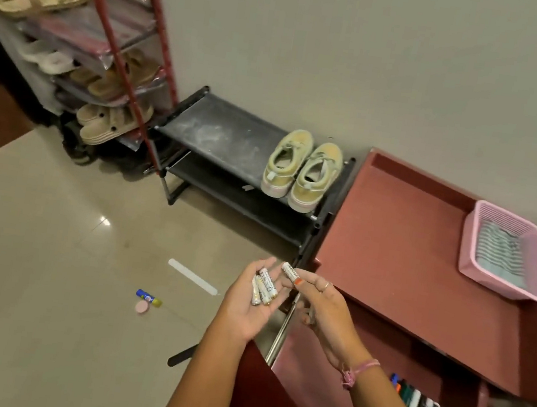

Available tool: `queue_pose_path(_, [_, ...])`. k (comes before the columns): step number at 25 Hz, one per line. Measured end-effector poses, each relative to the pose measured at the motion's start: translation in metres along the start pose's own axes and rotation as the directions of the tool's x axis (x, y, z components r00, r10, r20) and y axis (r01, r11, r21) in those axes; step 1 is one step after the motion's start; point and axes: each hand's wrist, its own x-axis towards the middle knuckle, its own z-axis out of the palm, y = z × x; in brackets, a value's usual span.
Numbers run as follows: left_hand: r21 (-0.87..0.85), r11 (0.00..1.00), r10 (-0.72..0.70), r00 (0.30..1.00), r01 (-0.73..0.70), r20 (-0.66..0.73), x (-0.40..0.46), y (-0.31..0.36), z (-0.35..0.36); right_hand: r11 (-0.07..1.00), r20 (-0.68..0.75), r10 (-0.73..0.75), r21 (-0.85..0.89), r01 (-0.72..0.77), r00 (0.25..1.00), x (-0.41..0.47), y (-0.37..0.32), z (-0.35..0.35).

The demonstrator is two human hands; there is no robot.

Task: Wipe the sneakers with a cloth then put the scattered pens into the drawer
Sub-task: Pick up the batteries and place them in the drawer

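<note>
A pair of yellowish sneakers (302,170) stands on the top shelf of a low black rack (221,134), heels toward me. My left hand (244,314) is palm up with several small white batteries (263,290) lying in it. Just beside it, my right hand (324,311) pinches one more battery (291,273) by its orange end. A striped cloth (498,249) lies in a pink basket (478,212) on the red table (403,243). Below the table top, an open drawer (306,364) holds several pens and markers (415,400).
On the tiled floor lie a white flat strip (193,276), a blue and yellow tube (148,297), a pink round lid (142,307) and a black stick (182,355). A tall red shoe rack (123,45) with sandals stands at the left wall.
</note>
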Motion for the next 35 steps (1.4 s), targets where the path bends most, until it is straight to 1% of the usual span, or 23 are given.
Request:
queue_pose_path(4, [-0.034,0.998,-0.043,0.998,0.044,0.045,-0.017,-0.050,0.015,0.987,-0.142,-0.122,-0.123,0.105,0.982,-0.043,0.001,-0.026])
queue_pose_path(6, [0.014,0.999,-0.038,0.999,0.038,0.038,-0.020,-0.071,0.023,0.976,-0.199,-0.171,-0.168,0.139,0.965,-0.058,0.003,-0.038])
queue_pose_path(8, [0.080,0.996,-0.041,0.998,0.037,0.045,-0.021,-0.089,0.027,0.968,-0.220,-0.184,-0.211,0.138,0.958,-0.070,0.011,-0.051])
queue_pose_path(9, [0.084,0.995,-0.055,0.997,0.050,0.053,-0.021,-0.098,0.027,0.974,-0.221,-0.153,-0.198,0.109,0.963,-0.075,0.017,-0.058])
queue_pose_path(10, [0.075,0.994,-0.080,0.995,0.076,0.052,-0.020,-0.107,0.026,0.988,-0.221,-0.100,-0.140,0.070,0.970,-0.079,0.022,-0.066])
queue_pose_path(12, [0.072,0.989,-0.133,0.991,0.130,0.026,-0.018,-0.120,0.017,0.997,-0.219,0.051,0.069,-0.037,0.974,-0.081,0.035,-0.089])
queue_pose_path(13, [0.092,0.983,-0.157,0.988,0.156,0.001,-0.017,-0.127,0.012,0.980,-0.222,0.125,0.181,-0.085,0.967,-0.080,0.044,-0.103])
queue_pose_path(14, [0.120,0.976,-0.178,0.984,0.180,-0.027,-0.015,-0.132,0.009,0.959,-0.234,0.181,0.256,-0.119,0.955,-0.078,0.055,-0.117])
queue_pose_path(15, [0.150,0.968,-0.194,0.979,0.200,-0.055,-0.012,-0.136,0.007,0.947,-0.257,0.223,0.286,-0.146,0.940,-0.075,0.068,-0.131])
queue_pose_path(16, [0.177,0.962,-0.198,0.977,0.208,-0.072,-0.009,-0.139,0.006,0.949,-0.289,0.249,0.261,-0.174,0.925,-0.072,0.080,-0.143])
queue_pose_path(17, [0.205,0.957,-0.195,0.978,0.207,-0.076,-0.006,-0.140,0.007,0.958,-0.331,0.264,0.202,-0.206,0.906,-0.069,0.094,-0.153])
queue_pose_path(20, [0.292,0.935,-0.193,0.979,0.204,-0.067,0.005,-0.142,0.012,0.957,-0.493,0.259,0.014,-0.290,0.831,-0.052,0.136,-0.187])
queue_pose_path(22, [0.319,0.924,-0.194,0.977,0.211,-0.083,0.012,-0.142,0.013,0.919,-0.563,0.254,-0.113,-0.377,0.787,-0.041,0.156,-0.203])
queue_pose_path(23, [0.328,0.920,-0.194,0.976,0.215,-0.095,0.015,-0.143,0.013,0.891,-0.574,0.256,-0.173,-0.421,0.778,-0.037,0.164,-0.207])
queue_pose_path(24, [0.338,0.916,-0.191,0.976,0.216,-0.106,0.019,-0.143,0.013,0.862,-0.579,0.247,-0.235,-0.449,0.777,-0.032,0.170,-0.210])
queue_pose_path(26, [0.356,0.907,-0.187,0.973,0.223,-0.131,0.029,-0.144,0.012,0.787,-0.550,0.215,-0.391,-0.477,0.807,-0.022,0.179,-0.211])
queue_pose_path(29, [0.359,0.902,-0.192,0.967,0.241,-0.166,0.038,-0.144,0.011,0.592,-0.436,0.256,-0.634,-0.496,0.863,-0.008,0.195,-0.211])
queue_pose_path(30, [0.355,0.902,-0.194,0.966,0.245,-0.172,0.040,-0.144,0.010,0.549,-0.396,0.269,-0.686,-0.478,0.878,-0.004,0.201,-0.211])
queue_pose_path(33, [0.345,0.907,-0.188,0.965,0.242,-0.182,0.045,-0.142,0.008,0.478,-0.359,0.290,-0.749,-0.459,0.887,-0.001,0.204,-0.207])
queue_pose_path(35, [0.342,0.909,-0.180,0.965,0.237,-0.190,0.048,-0.142,0.007,0.453,-0.355,0.274,-0.772,-0.446,0.894,0.000,0.209,-0.207])
